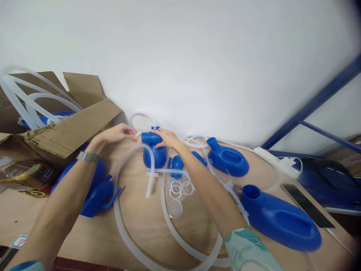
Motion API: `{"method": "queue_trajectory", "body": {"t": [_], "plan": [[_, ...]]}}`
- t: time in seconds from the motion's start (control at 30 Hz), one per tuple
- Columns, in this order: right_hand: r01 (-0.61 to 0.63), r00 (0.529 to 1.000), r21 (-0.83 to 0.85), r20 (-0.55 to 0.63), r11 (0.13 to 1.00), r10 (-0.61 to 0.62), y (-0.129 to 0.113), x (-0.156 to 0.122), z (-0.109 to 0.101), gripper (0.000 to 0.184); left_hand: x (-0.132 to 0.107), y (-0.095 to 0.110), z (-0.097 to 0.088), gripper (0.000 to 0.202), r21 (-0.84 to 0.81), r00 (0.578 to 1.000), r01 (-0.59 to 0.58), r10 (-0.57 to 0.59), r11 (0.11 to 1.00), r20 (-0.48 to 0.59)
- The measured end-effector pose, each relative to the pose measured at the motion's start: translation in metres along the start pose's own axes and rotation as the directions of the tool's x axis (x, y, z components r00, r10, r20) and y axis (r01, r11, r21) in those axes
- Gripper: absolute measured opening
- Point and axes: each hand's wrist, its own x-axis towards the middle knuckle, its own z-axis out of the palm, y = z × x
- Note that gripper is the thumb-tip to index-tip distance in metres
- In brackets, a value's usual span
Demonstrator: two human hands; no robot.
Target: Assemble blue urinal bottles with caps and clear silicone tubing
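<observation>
A blue plastic bottle (pixel 155 155) with a wide sideways neck stands near the wall. My right hand (pixel 168 138) lies over its top from the right, fingers curled round the neck. Left of the neck's mouth, my left hand (pixel 127 131) is pinched on a thin whitish tube (pixel 138 134); its fingertips are blurred. Behind the bottle a tube loop (pixel 142 114) rises by a small blue cap (pixel 155 128). In front, a long translucent hose (pixel 120 222) curves over the table, one end passing through a white ring (pixel 151 173).
Blue bottles (pixel 228 161) stand at right, one a large urinal bottle (pixel 282 218). White rings and caps (pixel 175 208) lie mid-table. A cardboard box (pixel 76 131) of hoses, an amber-filled jar (pixel 25 175) and blue parts (pixel 98 195) are left. A phone (pixel 307 205) and power strip (pixel 278 162) lie right.
</observation>
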Motion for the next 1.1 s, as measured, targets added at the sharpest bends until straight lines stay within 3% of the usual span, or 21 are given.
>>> {"method": "queue_trajectory", "body": {"t": [0.07, 0.17, 0.2, 0.27, 0.33, 0.43, 0.5, 0.57, 0.6, 0.63, 0.7, 0.73, 0.77, 0.8, 0.9, 1.0, 1.1], "plan": [[-0.004, 1.000, 0.006, 0.011, 1.000, 0.004, -0.003, 0.003, -0.001, 0.089, -0.014, 0.031, 0.041, 0.029, 0.047, 0.984, -0.124, 0.116, 0.991, 0.137], [-0.002, 1.000, 0.026, 0.030, 1.000, 0.001, -0.005, 0.006, -0.004, 0.089, -0.031, 0.065, 0.130, 0.021, 0.037, 0.921, -0.307, 0.286, 0.951, 0.265], [0.001, 0.999, 0.036, 0.037, 0.999, -0.002, -0.005, 0.006, -0.006, 0.088, -0.033, 0.069, 0.160, 0.014, 0.038, 0.900, -0.346, 0.320, 0.938, 0.295], [0.013, 0.998, 0.061, 0.056, 0.998, -0.016, -0.004, 0.005, -0.011, 0.084, -0.033, 0.069, 0.206, 0.005, 0.100, 0.902, -0.370, 0.332, 0.923, 0.277], [0.028, 0.997, 0.090, 0.075, 0.996, -0.034, -0.003, 0.002, -0.017, 0.078, -0.029, 0.062, 0.229, 0.008, 0.090, 0.903, -0.365, 0.329, 0.927, 0.276], [0.013, 0.997, 0.116, 0.071, 0.993, -0.022, -0.003, -0.008, -0.021, 0.072, -0.024, 0.054, 0.222, 0.018, 0.074, 0.927, -0.343, 0.325, 0.936, 0.190], [-0.024, 0.999, 0.120, 0.043, 0.992, 0.019, -0.004, -0.014, -0.019, 0.072, -0.024, 0.056, 0.199, 0.023, 0.069, 0.947, -0.317, 0.312, 0.946, 0.079], [-0.059, 0.998, 0.125, 0.009, 0.990, 0.059, -0.007, -0.019, -0.015, 0.075, -0.023, 0.056, 0.171, 0.029, 0.065, 0.952, -0.269, 0.276, 0.961, -0.129], [-0.075, 0.997, 0.127, -0.005, 0.989, 0.077, -0.008, -0.019, -0.013, 0.076, -0.022, 0.053, 0.156, 0.031, 0.069, 0.925, -0.230, 0.240, 0.971, -0.294], [-0.090, 0.996, 0.128, -0.015, 0.988, 0.093, -0.009, -0.018, -0.012, 0.077, -0.019, 0.048, 0.142, 0.030, 0.082, 0.859, -0.182, 0.199, 0.980, -0.471], [-0.114, 0.993, 0.124, -0.024, 0.986, 0.118, -0.011, -0.014, -0.011, 0.077, -0.010, 0.030, 0.119, 0.036, 0.068, 0.674, -0.065, 0.094, 0.996, -0.733], [-0.121, 0.992, 0.118, -0.024, 0.986, 0.125, -0.012, -0.010, -0.011, 0.076, -0.004, 0.018, 0.110, 0.053, 0.020, 0.638, -0.023, 0.030, 1.000, -0.769], [-0.124, 0.992, 0.110, -0.025, 0.986, 0.127, -0.014, -0.007, -0.012, 0.074, 0.002, 0.006, 0.104, 0.071, -0.086, 0.657, -0.012, -0.057, 0.996, -0.751], [-0.124, 0.991, 0.098, -0.029, 0.987, 0.127, -0.018, -0.005, -0.011, 0.072, 0.007, -0.007, 0.101, 0.078, -0.213, 0.710, -0.013, -0.141, 0.977, -0.690], [-0.140, 0.986, 0.044, -0.085, 0.989, 0.143, -0.034, 0.000, -0.004, 0.079, 0.018, -0.037, 0.103, 0.075, -0.363, 0.791, -0.024, -0.204, 0.931, -0.577], [-0.221, 0.945, -0.057, -0.259, 0.974, 0.199, -0.055, -0.002, 0.019, 0.102, 0.020, -0.048, 0.111, 0.070, -0.390, 0.785, -0.058, -0.200, 0.919, -0.586], [-0.358, 0.875, -0.052, -0.366, 0.932, 0.316, -0.071, -0.007, 0.042, 0.104, 0.020, -0.049, 0.111, 0.072, -0.405, 0.772, -0.083, -0.198, 0.910, -0.603]]}}
